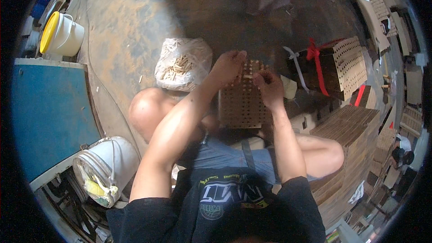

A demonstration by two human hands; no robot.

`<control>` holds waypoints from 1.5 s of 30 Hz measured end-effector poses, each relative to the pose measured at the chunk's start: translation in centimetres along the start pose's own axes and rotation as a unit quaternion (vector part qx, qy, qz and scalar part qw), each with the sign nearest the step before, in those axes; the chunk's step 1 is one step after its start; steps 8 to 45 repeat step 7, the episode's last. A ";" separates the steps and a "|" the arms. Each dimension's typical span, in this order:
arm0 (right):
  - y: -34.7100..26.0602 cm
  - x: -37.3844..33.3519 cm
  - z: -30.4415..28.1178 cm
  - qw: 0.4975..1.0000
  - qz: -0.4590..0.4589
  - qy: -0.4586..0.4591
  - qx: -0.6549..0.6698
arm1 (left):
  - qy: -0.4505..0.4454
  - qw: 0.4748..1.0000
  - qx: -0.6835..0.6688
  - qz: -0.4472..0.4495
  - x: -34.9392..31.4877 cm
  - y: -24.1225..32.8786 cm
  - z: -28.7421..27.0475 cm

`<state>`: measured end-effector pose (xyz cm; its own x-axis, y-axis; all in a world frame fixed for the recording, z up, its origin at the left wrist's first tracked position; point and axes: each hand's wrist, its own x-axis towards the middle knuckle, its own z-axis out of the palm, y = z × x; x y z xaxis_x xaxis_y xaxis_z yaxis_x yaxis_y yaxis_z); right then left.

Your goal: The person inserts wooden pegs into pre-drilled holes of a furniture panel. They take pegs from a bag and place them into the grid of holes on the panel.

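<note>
Fingertips of the left hand [228,66] curl down onto the top edge of a perforated wooden board [243,103], pinched close together; whether a peg sits between them cannot be told. The right hand [269,86] is bent over the same top edge just beside the left, its fingers [262,77] closed on what looks like a small pale wooden peg at the holes. The board stands tilted on the person's lap, propped between the bare knees, its face covered in rows of small round holes.

Just left of the board, on the dirt floor, lies a clear plastic bag [183,64] full of pale wooden pegs. To the right of the hands sits a bundle of like boards [337,66] tied with red ribbon [316,65], and lower right a tall stack of flat boards [346,128] rises beside the right knee.

Farther out on the left, a white bucket with a yellow lid [62,34] stands by a blue tabletop [47,112], and a second white bucket [108,168] leans below it.
</note>
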<state>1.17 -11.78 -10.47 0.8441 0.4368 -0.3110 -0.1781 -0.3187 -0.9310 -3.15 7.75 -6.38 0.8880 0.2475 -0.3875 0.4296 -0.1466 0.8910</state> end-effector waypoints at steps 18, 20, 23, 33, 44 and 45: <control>1.6 -1.0 3.1 0.849 -0.229 -0.066 -0.472 | 0.050 0.996 -0.073 0.005 0.0 -0.6 0.0; 1.6 -1.0 3.1 0.849 -0.229 -0.066 -0.472 | 0.050 0.996 -0.073 0.005 0.0 -0.6 0.0; 1.6 -1.0 3.1 0.849 -0.229 -0.066 -0.472 | 0.050 0.996 -0.073 0.005 0.0 -0.6 0.0; 1.6 -1.0 3.1 0.849 -0.229 -0.066 -0.472 | 0.050 0.996 -0.073 0.005 0.0 -0.6 0.0; 1.6 -1.0 3.1 0.849 -0.229 -0.066 -0.472 | 0.050 0.996 -0.073 0.005 0.0 -0.6 0.0; 1.6 -1.0 3.1 0.849 -0.229 -0.066 -0.472 | 0.050 0.996 -0.073 0.005 0.0 -0.6 0.0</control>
